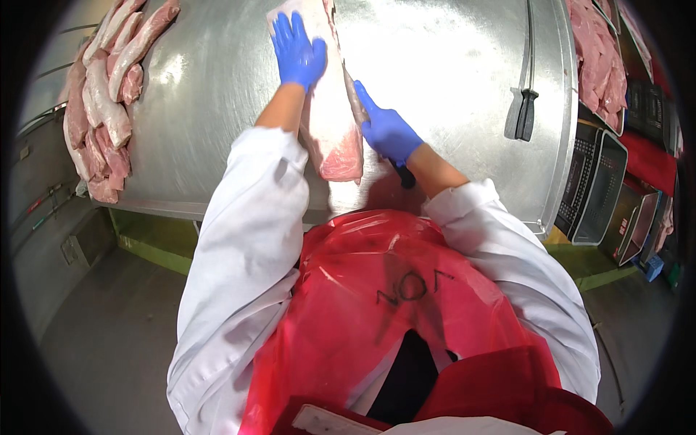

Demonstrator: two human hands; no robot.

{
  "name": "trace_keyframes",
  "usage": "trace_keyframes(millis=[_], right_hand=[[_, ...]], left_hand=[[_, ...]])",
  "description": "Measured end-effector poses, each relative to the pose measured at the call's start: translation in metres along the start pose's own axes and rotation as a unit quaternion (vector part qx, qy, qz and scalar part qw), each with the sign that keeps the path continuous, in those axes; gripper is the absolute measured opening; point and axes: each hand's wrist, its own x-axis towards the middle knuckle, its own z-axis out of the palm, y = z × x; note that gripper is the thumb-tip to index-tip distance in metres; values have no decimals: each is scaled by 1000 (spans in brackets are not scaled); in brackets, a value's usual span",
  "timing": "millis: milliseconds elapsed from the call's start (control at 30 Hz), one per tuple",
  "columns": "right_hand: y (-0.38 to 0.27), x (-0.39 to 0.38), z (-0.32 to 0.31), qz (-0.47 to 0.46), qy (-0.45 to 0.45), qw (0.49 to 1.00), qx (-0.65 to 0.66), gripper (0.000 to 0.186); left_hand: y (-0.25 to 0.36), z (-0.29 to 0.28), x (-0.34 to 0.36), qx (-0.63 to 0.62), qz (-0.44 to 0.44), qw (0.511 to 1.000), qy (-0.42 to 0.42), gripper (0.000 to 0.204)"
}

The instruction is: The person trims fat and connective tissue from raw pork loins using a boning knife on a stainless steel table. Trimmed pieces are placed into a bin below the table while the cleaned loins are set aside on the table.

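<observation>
A long slab of pale meat point(330, 123) lies lengthwise on the steel table, its pinkish end toward me. My left hand point(299, 58), in a blue glove, rests flat on the slab's upper left part with the fingers stretched out. In the other blue glove, my right hand point(390, 133) grips a knife point(407, 177) by its black handle, the index finger pointing forward along it. The blade lies against the slab's right edge, and part of it is hard to tell from the meat. A thin strip runs along that same edge farther up.
Several pieces of meat point(101, 109) are heaped at the table's left edge. A sharpening steel point(527, 109) with a black handle lies on the right of the metal table point(210, 94). Beyond the right edge stand a tray of meat point(596, 58) and a grey crate point(603, 188).
</observation>
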Motion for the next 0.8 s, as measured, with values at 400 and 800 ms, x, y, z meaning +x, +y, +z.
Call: trace_keyframes(millis=[400,800], right_hand=[[4,-89,32,45,-62,996,-48,75],[20,-310,2,64,-74,993,-60,80]], left_hand=[[37,-26,-94,34,-32,998,-46,76],[97,-52,-60,122,-252,933,-228,123]])
